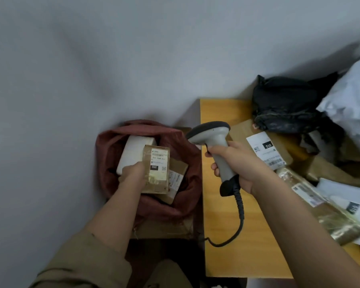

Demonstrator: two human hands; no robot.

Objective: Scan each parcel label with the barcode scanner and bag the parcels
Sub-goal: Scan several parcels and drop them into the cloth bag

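Observation:
My left hand point(133, 173) grips a small brown taped parcel point(157, 173) with a white label marked 060, holding it inside the mouth of a red woven bag point(187, 154) on the floor. In the bag lie a white parcel point(133, 150) and another brown box point(178, 173). My right hand point(237, 163) grips the handle of a grey barcode scanner point(214, 142), its head pointing left toward the bag, its coiled cable point(240, 206) hanging down over the yellow wooden table point(227, 235).
On the table's right side lie a brown box with a white label point(266, 150), a black plastic bag point(287, 102), a white plastic mailer point(353, 102) and several taped parcels point(328, 213). A cardboard box point(166, 227) sits under the red bag. A grey wall stands behind.

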